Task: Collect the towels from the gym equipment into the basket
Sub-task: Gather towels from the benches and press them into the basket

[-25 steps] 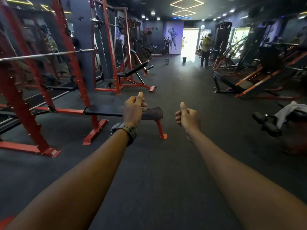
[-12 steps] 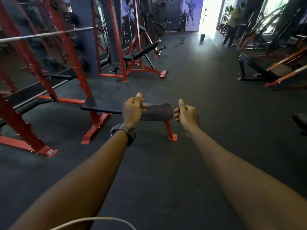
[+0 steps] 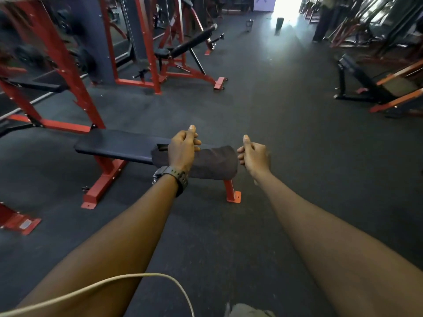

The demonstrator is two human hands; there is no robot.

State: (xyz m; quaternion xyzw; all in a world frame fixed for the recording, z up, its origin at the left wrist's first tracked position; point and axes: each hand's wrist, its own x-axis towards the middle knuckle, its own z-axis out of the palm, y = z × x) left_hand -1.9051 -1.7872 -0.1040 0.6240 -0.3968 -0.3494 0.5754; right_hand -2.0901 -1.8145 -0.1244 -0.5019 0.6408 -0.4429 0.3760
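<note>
Head view shows a dark rubber gym floor (image 3: 263, 99) with red racks (image 3: 68, 72) at 10 o'clock and an incline bench (image 3: 190, 42) at 12. The flat bench surface (image 3: 114, 145) sits centre-left; a dark towel (image 3: 215, 162) drapes its near end. The left hand (image 3: 183, 149) and right hand (image 3: 254, 156) each have the grip clenched, thumb up, grasping nothing. No writing is readable. Since half a second ago the view has tilted down and the bench appears nearer.
</note>
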